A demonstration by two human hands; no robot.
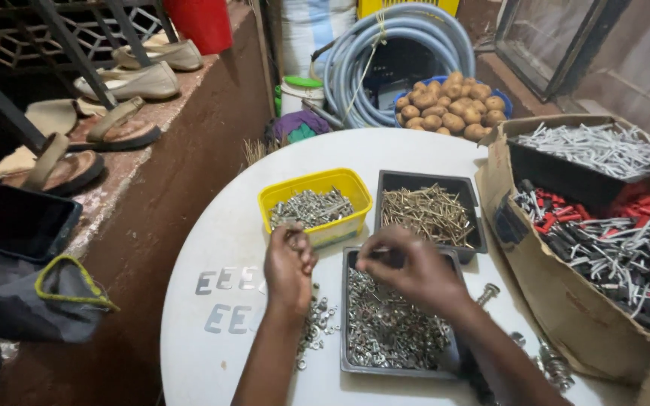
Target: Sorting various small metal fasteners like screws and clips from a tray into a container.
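Both hands work over a round white table [227, 240]. Left hand [289, 265]: fingers curled in, pinching a small metal piece near the front wall of a yellow tub [316, 207] of silver screws; what the piece is, cannot tell. Right hand [408, 267]: fingers bunched narrow over the far end of a grey tray [393, 323] of silver nuts and washers; grasp contents hidden. A loose pile of washers [317, 319] lies just below the left wrist, beside the tray. A black tray [429, 212] of brass-coloured screws sits just beyond the right hand.
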